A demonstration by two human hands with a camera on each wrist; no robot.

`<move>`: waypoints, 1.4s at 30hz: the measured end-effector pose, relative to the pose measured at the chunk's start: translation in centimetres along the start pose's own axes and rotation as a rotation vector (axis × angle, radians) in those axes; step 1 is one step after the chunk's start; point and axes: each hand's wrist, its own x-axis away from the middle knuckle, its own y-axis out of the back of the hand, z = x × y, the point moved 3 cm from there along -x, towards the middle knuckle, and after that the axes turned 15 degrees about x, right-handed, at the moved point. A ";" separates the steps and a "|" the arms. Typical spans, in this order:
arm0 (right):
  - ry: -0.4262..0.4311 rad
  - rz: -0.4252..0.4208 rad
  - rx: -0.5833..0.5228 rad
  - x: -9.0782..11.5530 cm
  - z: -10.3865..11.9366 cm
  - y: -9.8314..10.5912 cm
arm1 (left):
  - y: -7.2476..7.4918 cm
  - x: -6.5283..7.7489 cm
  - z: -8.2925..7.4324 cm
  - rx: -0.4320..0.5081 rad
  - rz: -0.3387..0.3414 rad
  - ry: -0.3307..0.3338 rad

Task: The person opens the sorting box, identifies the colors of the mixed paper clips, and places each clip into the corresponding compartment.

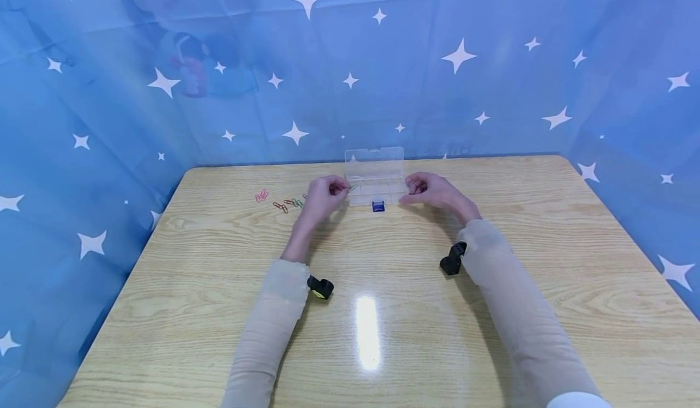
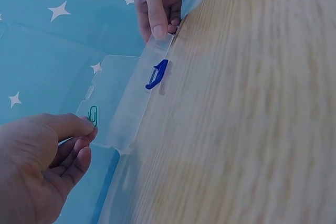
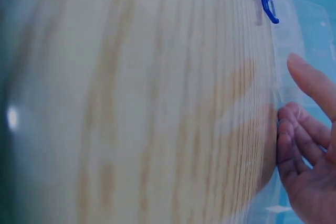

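My left hand (image 1: 325,196) pinches a green paper clip (image 2: 93,115) between thumb and fingertips, over the left end of a clear plastic box (image 1: 377,191). The box lies with its hinged lid (image 1: 374,162) raised at the back, and divided compartments show in it. A dark blue latch (image 1: 378,206) sticks out at its front edge. My right hand (image 1: 434,192) holds the box by its right end, thumb at the front corner and the other fingers curled at the side.
Left of my left hand, pink paper clips (image 1: 262,196) lie in a small group, with red paper clips (image 1: 281,207) and green paper clips (image 1: 297,202) nearer to it. Behind the wooden table (image 1: 404,298) hangs a blue curtain (image 1: 339,43) with white stars.
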 end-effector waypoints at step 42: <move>-0.011 -0.007 -0.007 0.0 0.1 -0.2 | 3.0 1.0 1.1 0.012 -0.033 -0.008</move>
